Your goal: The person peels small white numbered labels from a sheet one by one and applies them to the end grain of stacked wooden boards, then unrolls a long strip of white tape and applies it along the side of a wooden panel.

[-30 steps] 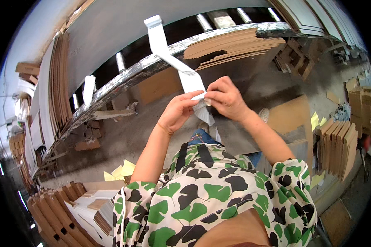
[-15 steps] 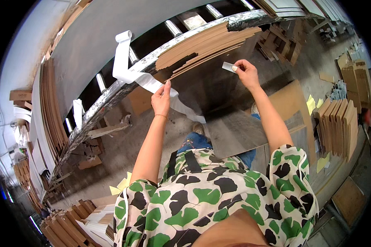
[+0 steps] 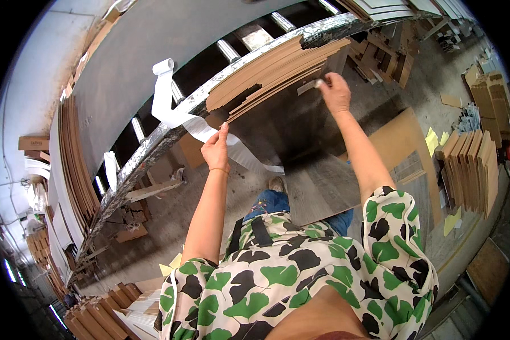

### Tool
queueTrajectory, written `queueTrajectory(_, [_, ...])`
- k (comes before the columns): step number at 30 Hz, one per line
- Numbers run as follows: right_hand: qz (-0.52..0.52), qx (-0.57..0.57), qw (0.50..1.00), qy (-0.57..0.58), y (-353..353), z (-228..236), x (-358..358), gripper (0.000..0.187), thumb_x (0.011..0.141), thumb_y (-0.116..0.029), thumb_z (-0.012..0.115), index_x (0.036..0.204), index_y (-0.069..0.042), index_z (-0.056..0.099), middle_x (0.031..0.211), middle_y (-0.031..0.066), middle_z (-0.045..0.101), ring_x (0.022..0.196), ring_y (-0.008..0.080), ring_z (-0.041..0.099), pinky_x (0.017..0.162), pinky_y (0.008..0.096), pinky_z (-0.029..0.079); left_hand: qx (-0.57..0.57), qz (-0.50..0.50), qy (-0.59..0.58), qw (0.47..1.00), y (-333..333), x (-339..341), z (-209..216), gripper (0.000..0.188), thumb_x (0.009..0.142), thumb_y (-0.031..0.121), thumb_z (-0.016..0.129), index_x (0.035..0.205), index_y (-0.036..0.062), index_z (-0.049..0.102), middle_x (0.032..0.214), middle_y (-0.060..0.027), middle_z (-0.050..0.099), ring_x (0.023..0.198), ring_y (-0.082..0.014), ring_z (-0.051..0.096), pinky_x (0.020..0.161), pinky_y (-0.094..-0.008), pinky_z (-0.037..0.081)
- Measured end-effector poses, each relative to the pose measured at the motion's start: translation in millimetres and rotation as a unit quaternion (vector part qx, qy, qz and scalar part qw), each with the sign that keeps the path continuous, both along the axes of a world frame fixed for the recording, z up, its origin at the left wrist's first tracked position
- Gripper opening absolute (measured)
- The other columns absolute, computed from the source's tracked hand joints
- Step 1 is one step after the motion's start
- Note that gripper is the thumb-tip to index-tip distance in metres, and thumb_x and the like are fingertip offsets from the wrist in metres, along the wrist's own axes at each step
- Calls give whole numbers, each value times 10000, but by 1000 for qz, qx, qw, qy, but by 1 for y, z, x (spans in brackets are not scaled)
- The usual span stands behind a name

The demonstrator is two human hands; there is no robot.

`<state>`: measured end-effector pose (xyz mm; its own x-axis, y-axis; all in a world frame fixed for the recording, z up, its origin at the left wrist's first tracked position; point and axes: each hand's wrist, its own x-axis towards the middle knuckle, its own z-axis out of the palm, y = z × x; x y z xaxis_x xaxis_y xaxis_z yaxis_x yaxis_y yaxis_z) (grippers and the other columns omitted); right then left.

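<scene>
My left hand (image 3: 216, 149) is closed, pinching a long white strip of labels (image 3: 181, 119). The strip runs down from a small roll (image 3: 163, 67) on the roller conveyor, and its loose end hangs past my hand toward the floor. My right hand (image 3: 336, 93) is closed, with thumb and fingertips at the right end of a small pale label (image 3: 306, 87). That label shows against the dark face of a board in a stack of boards (image 3: 277, 71) with tan edges, beside the conveyor.
The conveyor's worn metal rail (image 3: 201, 93) curves across in front of me, with a large grey sheet (image 3: 147, 51) beyond it. Tan panels (image 3: 464, 170) stand at the right. Cardboard scraps (image 3: 388, 56) lie at the far right. A grey wood-patterned board (image 3: 317, 184) is near my legs.
My right hand has moved slightly up with the label, which now shows against the dark board. My left hand keeps the strip and sits a little lower in view.
</scene>
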<state>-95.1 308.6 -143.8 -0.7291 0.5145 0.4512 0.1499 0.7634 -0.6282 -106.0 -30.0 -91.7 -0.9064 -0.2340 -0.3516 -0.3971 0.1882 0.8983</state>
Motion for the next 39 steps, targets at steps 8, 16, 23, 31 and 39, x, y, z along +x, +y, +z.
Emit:
queueTrajectory(8, [184,139,972,51,-24,68,26,267,729,-52,636,988,-91,586,1014,73,596,998,292,509,908,401,412,108,-73,-38,991,-15,14,-6,596,720,362,754,1208,58,597,1131,-59,613,1071,-189,507,930,-391,325])
queueTrajectory(16, [312,170,851,-387,-31,123,80,263,633,-182,746,855,-55,683,748,89,647,944,260,584,850,364,462,-4,-163,-8,987,-57,29,24,591,718,226,775,1186,-66,564,1107,-143,626,994,-172,596,872,-289,453])
queueTrajectory(23, [512,-187,798,-256,-119,138,82,644,699,-316,769,1229,-39,531,1117,141,590,1063,222,555,872,360,467,299,-182,4,937,-52,44,91,554,749,-91,635,1278,-60,473,1157,-117,583,991,-157,588,854,-258,465])
queueTrajectory(31, [448,-456,707,-303,-192,84,68,245,842,-229,665,966,-18,656,771,28,633,740,72,550,689,240,452,276,-242,22,930,-48,56,89,451,848,44,613,1288,42,512,1084,-29,619,961,-100,564,855,-231,435])
queueTrajectory(39, [406,-151,901,5,-189,120,72,251,707,-79,689,955,-76,652,962,65,560,935,235,518,776,338,461,259,-272,-25,926,-45,60,81,418,831,-6,590,1246,16,545,1120,-38,607,982,-95,553,881,-238,434])
